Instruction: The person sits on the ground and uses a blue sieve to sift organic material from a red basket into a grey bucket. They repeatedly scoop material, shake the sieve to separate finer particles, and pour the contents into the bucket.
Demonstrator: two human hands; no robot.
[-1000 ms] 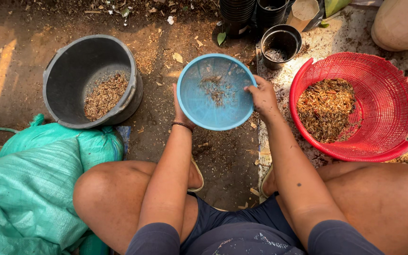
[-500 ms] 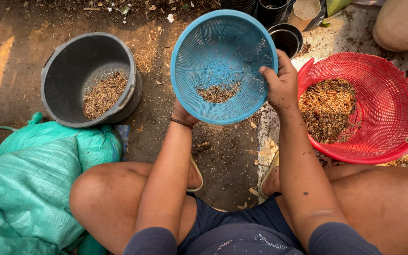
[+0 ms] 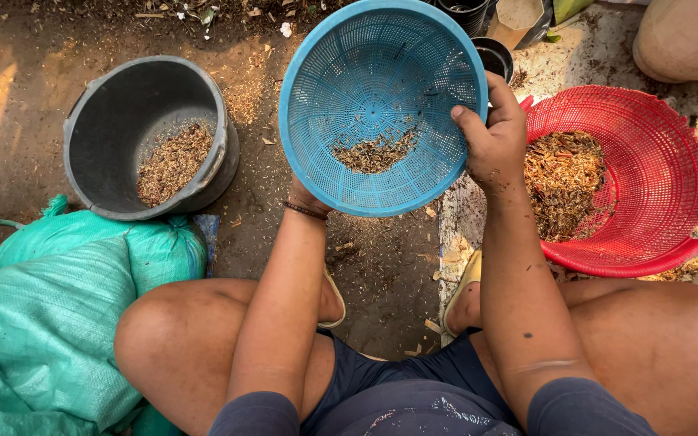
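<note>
A blue mesh sieve (image 3: 381,81) was held up at top centre, tilted, brown chaff pooled low inside. Its right rim was gripped by the right hand (image 3: 494,141), thumb inside. The left hand (image 3: 304,194) was mostly hidden beneath; its grip couldn't be told. A red basket (image 3: 656,153) lay right, a grey bucket (image 3: 123,105) upper left.

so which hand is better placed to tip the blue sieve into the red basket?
Probably the left. The right hand grips the blue sieve rim on the red basket side, a pivot; the left hand, under the far edge, could lift.
</note>
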